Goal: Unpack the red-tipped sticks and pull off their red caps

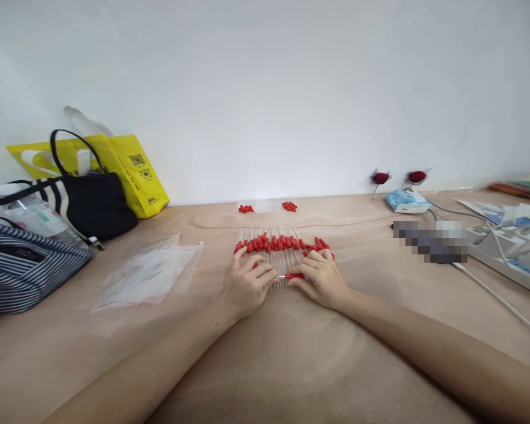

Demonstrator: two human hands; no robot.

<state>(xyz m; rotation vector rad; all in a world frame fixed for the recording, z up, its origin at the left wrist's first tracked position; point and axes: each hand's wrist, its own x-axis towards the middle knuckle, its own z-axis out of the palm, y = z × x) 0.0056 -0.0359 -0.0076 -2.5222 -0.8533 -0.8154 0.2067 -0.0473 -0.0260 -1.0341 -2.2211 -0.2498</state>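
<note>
A row of several clear glass droppers with red rubber bulbs [279,242] lies on the tan table [291,353] in front of me. My left hand [247,282] rests on the near left part of the row, fingers curled. My right hand [320,277] rests on the near right part, fingers pinched. Between the two hands they hold one dropper with a red end [290,276], lying sideways. Two small clear bags with red bulbs [267,206] lie farther back by the wall.
Empty clear plastic bags [148,274] lie to the left. A striped bag [22,265], a black handbag [95,203] and a yellow bag [135,168] stand at far left. On the right are a tissue pack [407,201], cables, a power strip [507,253] and papers.
</note>
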